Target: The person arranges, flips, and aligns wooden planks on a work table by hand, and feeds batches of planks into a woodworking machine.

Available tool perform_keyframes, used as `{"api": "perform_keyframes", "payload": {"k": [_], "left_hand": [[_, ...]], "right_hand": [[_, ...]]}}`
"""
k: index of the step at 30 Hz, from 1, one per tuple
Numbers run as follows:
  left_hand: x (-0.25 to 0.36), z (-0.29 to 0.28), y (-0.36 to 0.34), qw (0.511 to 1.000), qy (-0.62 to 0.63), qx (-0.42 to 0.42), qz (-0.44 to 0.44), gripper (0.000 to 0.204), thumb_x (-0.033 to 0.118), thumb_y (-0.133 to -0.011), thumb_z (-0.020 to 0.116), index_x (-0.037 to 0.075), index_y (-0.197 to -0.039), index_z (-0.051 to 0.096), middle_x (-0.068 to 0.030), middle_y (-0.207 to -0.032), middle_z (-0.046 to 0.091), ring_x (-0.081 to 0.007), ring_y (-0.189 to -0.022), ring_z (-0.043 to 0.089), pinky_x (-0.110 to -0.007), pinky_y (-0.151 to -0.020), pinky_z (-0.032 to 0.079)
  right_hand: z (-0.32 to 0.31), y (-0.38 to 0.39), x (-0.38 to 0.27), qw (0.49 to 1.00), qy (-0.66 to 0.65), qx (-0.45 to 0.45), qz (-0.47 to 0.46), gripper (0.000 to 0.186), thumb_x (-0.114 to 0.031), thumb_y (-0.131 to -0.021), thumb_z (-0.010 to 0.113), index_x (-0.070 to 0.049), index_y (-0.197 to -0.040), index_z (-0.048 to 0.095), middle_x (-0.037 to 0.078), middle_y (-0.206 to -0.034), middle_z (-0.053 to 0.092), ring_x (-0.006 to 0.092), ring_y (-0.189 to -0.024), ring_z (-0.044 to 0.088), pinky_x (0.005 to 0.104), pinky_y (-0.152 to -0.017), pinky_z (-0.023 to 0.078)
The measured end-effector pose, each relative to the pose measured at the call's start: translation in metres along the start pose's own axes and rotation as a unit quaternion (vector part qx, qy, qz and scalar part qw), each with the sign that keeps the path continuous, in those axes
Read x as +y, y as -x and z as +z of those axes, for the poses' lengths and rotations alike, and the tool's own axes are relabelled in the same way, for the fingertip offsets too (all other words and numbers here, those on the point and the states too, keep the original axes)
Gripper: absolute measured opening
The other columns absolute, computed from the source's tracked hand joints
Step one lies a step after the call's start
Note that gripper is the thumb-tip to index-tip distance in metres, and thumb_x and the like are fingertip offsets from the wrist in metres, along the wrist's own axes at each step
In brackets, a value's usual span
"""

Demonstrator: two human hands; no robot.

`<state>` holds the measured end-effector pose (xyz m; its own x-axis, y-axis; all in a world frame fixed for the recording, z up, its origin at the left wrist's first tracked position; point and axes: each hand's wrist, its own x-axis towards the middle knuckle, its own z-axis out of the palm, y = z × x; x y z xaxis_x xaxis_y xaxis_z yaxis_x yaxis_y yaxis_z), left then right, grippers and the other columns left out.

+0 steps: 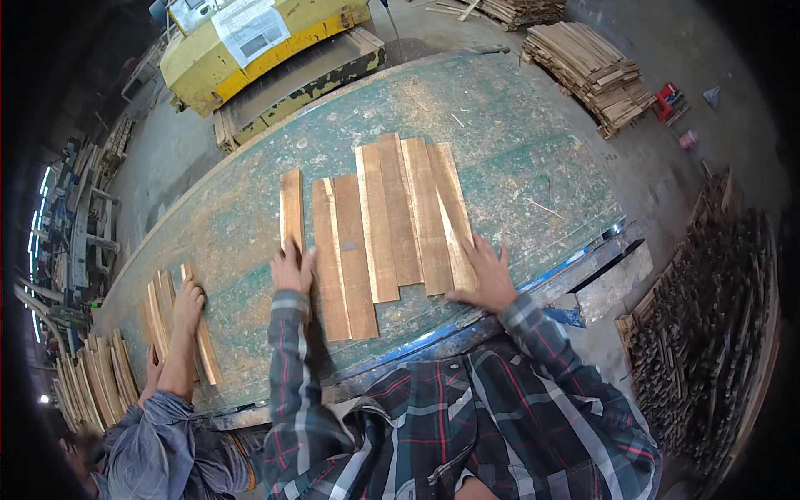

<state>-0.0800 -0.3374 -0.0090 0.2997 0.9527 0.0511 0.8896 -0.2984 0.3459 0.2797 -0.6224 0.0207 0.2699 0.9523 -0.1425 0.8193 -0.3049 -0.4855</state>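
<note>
Several thin brown wooden boards (pixel 392 217) with pale edges lie side by side on the green worktable (pixel 517 158). Their ends are uneven. My right hand (pixel 487 279) rests with spread fingers at the near end of the rightmost board (pixel 450 196). To the left, set apart by a gap, lies a narrower wooden board (pixel 291 204). My left hand (pixel 292 268) closes round that board, thumb on its right side; hand and sleeve cover its near part.
At the left, a co-worker's hand (pixel 189 304) touches more wooden boards (pixel 158 304). A yellow machine (pixel 275 50) stands beyond the table. Stacked boards (pixel 583 71) lie on the floor at the far right, and a large pile of wood strips (pixel 700 350) sits at the right.
</note>
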Motion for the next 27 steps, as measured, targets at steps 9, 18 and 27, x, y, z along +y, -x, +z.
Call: {"api": "perform_keyframes", "payload": {"k": [9,18,27], "left_hand": [[0.039,-0.01,0.159,0.981,-0.126,0.006,0.146,0.14,0.105,-0.054,0.054,0.024,-0.165,0.027,-0.0273,-0.169,0.014,-0.0557,-0.153,0.011,-0.084,-0.108,0.012],[0.056,0.006,0.129,0.988,-0.155,0.012,0.001,0.136,0.102,-0.056,0.058,0.022,-0.164,0.03,-0.0348,-0.166,0.013,-0.0605,-0.15,0.011,-0.078,-0.112,0.013],[0.087,0.019,0.122,0.99,-0.141,0.01,0.026,0.132,0.102,-0.056,0.057,0.029,-0.163,0.033,-0.0356,-0.165,0.012,-0.0671,-0.143,0.017,-0.08,-0.105,0.021]], "right_hand": [[0.013,0.033,-0.007,1.0,0.013,0.023,-0.015,0.133,-0.06,-0.064,0.089,-0.002,-0.161,0.02,0.025,-0.166,0.022,0.0444,-0.155,0.019,0.0716,-0.12,0.003],[-0.007,0.023,-0.017,0.994,0.065,0.092,0.014,0.129,-0.056,-0.055,0.095,0.002,-0.152,0.034,0.022,-0.122,0.049,0.0389,-0.112,0.047,0.0519,-0.098,0.036],[-0.015,-0.023,-0.011,1.0,0.001,0.03,-0.008,0.133,-0.067,-0.054,0.091,0.008,-0.148,0.035,0.019,-0.11,0.049,0.0364,-0.103,0.048,0.0474,-0.089,0.036]]}}
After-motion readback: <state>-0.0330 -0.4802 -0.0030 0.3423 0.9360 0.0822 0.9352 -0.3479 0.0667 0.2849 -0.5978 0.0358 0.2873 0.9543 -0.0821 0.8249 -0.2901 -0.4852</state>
